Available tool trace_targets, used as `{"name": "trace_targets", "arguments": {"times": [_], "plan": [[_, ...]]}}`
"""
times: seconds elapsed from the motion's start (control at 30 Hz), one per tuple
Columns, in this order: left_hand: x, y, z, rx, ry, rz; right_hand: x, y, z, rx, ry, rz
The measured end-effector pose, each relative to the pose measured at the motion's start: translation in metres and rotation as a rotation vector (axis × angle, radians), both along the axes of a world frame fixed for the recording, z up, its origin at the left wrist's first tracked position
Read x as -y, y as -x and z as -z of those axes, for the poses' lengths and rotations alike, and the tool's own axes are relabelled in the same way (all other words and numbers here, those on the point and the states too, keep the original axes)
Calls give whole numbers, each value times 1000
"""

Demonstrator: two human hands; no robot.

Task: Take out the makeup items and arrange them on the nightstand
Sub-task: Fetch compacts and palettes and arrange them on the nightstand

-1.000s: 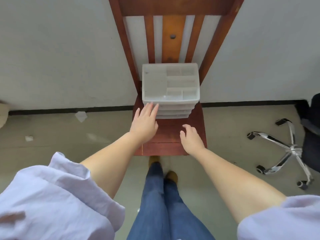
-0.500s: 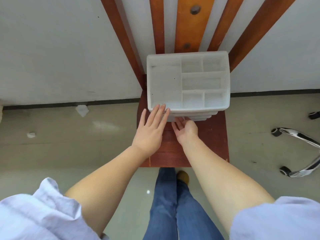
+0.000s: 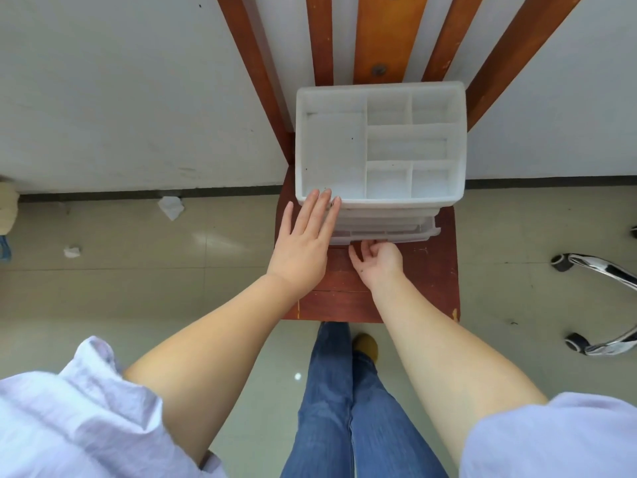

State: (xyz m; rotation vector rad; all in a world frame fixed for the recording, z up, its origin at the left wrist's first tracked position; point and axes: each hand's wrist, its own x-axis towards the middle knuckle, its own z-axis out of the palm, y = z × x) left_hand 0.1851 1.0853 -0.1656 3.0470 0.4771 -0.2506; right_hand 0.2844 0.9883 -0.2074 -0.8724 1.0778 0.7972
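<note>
Pale tiled floor (image 3: 241, 339) fills the low ground, and nearest, at 6 o'clock, stand the person's jeans (image 3: 344, 408) between two lilac sleeves (image 3: 69, 426). From there both bare forearms reach up toward 12 o'clock onto a red-brown wooden chair seat (image 3: 431, 277). On that seat sits a white plastic drawer organiser (image 3: 444, 198), its open top tray split into compartments that look bare. The left hand (image 3: 303, 243) lies flat with fingers straight and close together, fingertips pressed on the organiser's front left corner, probably to keep the light box from sliding. The right hand (image 3: 379, 260), just at 3 o'clock of it, is turned palm up with its fingers curled under the lip of the lowest drawer (image 3: 389, 234), which stands slightly proud of the stack; this looks like a pull to open it. No makeup items show anywhere, so they are presumably inside the drawers. Behind the box rise the chair's back slats (image 3: 379, 36) against a white wall (image 3: 120, 81). Crumpled paper scraps (image 3: 171, 207) lie by the skirting at 9 o'clock, and a chrome office-chair base (image 3: 599, 270) at 3 o'clock.
</note>
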Motion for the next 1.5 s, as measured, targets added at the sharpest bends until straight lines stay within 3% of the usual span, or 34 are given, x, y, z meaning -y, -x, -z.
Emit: {"name": "trace_targets", "arguments": {"times": [0.17, 0.3, 0.4, 0.47, 0.53, 0.6, 0.67, 0.73, 0.8, 1.0, 1.1, 1.27, 1.4, 1.5], "plan": [[5, -2, -8, -80, -4, -53, 37, 34, 6, -38, 64, -109], [9, -4, -12, -94, 9, -87, 67, 51, -2, -48, -9, -263], [14, -1, -13, -20, 9, -52, 82, 42, -21, -26, -31, -636], [19, 5, -4, 5, 69, 119, 85, 23, -40, 148, 49, -1006], [27, 8, 8, -82, 201, 264, 84, 0, -53, 469, 194, -1233], [34, -4, 21, -255, 273, 179, 78, -21, -49, 848, 409, -1449], [35, -26, 35, -321, 240, -2, 70, -35, -27, 1133, 606, -1807], [33, -44, 49, -369, 181, -104, 63, -39, 3, 1276, 758, -2096], [30, -52, 60, -423, 131, -94, 60, -40, 25, 1321, 886, -2230], [18, -37, 66, -375, 39, 73, 60, -44, 31, 1452, 1009, -2261], [17, -34, 58, -354, 178, 18, 62, -46, 18, 1457, 928, -2208], [16, -21, 11, -281, 564, -122, 75, -44, -28, 1311, 686, -1990], [33, 10, -10, -598, 875, -221, 98, -20, -62, 1026, 301, -2006], [44, 26, 2, -815, 890, -261, 112, 1, -52, 777, 173, -2164]]}}
